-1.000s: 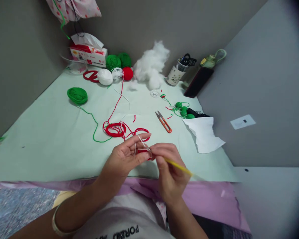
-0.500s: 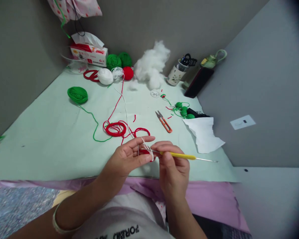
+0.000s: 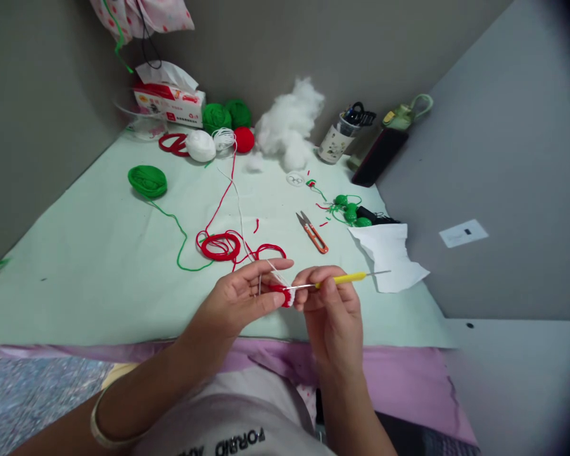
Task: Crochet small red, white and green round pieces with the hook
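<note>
Between thumb and fingers, my left hand (image 3: 240,297) pinches a small red and white crochet piece (image 3: 285,296). White yarn (image 3: 241,218) runs from the table up over its raised index finger. My right hand (image 3: 332,304) is closed around the yellow handle of a crochet hook (image 3: 349,278); the hook's metal tip is at the white edge of the piece. Just beyond my hands lie loops of red yarn (image 3: 221,247). Orange thread snips (image 3: 312,232) rest farther right on the table.
A green yarn ball (image 3: 147,182) sits at left. White (image 3: 201,146) and red yarn balls (image 3: 244,140), white stuffing (image 3: 289,123) and a pen cup (image 3: 338,139) stand along the back. Green crocheted pieces (image 3: 351,212) and a crumpled white paper (image 3: 389,256) lie at right.
My right hand has turned the crochet hook so its rear end points higher and less far right. The crochet piece has tilted, showing more of its red side.
</note>
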A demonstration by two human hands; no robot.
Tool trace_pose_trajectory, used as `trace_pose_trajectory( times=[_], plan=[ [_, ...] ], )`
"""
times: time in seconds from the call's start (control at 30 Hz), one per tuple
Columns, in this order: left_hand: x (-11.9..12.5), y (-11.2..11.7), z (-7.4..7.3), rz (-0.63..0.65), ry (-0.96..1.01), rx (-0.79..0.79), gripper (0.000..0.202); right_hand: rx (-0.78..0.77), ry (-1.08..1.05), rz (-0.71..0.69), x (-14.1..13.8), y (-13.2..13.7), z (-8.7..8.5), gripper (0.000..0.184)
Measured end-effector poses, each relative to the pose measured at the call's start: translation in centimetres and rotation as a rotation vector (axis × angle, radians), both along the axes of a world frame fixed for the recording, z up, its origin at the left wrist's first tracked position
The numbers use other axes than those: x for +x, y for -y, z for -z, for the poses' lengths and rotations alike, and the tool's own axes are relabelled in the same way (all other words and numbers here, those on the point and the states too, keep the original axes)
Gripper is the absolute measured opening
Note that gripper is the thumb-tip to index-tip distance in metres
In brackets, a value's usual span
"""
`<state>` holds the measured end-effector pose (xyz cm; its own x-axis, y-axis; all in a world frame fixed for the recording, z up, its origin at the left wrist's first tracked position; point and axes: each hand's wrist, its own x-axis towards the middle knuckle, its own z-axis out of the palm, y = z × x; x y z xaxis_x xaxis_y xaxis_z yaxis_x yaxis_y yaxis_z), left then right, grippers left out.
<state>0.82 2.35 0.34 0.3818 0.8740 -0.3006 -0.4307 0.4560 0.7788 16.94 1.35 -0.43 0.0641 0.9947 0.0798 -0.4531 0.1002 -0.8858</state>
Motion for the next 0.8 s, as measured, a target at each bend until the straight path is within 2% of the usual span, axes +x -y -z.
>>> trace_pose_trajectory(
  times=[0.13,0.27,0.33,0.43,0.5,0.57,0.67,0.8],
  plan=[
    [-0.2,-0.1,-0.5,-0.011,-0.023,-0.01,0.035,0.102,0.087,-0.021,0.5,0.0,0.1,0.019],
    [-0.3,-0.1,-0.7,-0.023,-0.043,-0.011,0.035,0.231,0.255,0.043,0.8,0.5,0.1,0.019],
    [-0.3,-0.1,-0.6,-0.037,-0.067,0.01,0.035,0.312,0.403,0.095,1.0,0.9,0.1,0.02],
    [-0.1,-0.2,-0.4,-0.076,-0.11,0.062,0.037,0.522,0.705,0.152,1.2,1.6,0.0,0.023],
    [-0.1,-0.2,-0.3,-0.099,-0.126,0.091,0.039,0.643,0.887,0.154,1.4,1.9,0.0,0.026],
    [-0.2,-0.3,-0.3,-0.104,-0.134,0.107,0.039,0.699,0.977,0.138,1.5,2.0,0.1,0.027],
    [-0.4,-0.2,-0.4,-0.083,-0.126,0.101,0.038,0.67,0.908,0.155,1.4,2.1,0.2,0.026],
    [-0.5,-0.2,-0.7,-0.058,-0.082,0.074,0.046,0.529,0.725,0.237,1.0,1.9,0.2,0.023]
  ],
)
